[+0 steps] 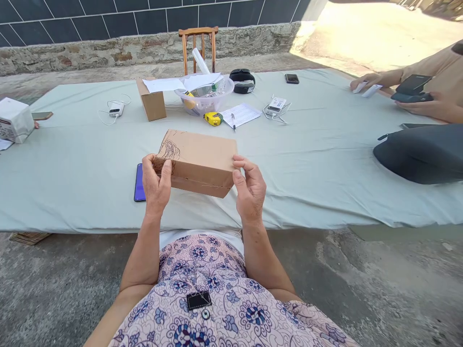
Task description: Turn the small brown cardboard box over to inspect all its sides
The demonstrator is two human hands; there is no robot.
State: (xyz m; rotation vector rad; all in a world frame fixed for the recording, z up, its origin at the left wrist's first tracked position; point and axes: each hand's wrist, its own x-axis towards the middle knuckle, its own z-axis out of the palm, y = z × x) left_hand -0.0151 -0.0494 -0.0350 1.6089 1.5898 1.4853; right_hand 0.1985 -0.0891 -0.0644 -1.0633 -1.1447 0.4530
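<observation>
Between my two hands is a brown cardboard box (202,149), tilted and held over the near side of the table. Dark pen scribbles mark its left corner. My left hand (155,185) grips the left end, thumb on the near face. My right hand (250,188) holds the right end, thumb and fingers at the corner. A phone with a blue screen (139,183) lies partly behind my left hand. Past the box are a yellow tape measure (213,118), a written sheet of paper (241,115) and a pen (234,122).
A plastic basin (202,105) with papers and tools stands by a second cardboard box (152,103). Wired white devices (116,109), a black headset-like item (242,81), and a black phone (292,78) lie around. At right are a black case (423,153) and another person's hands (415,99).
</observation>
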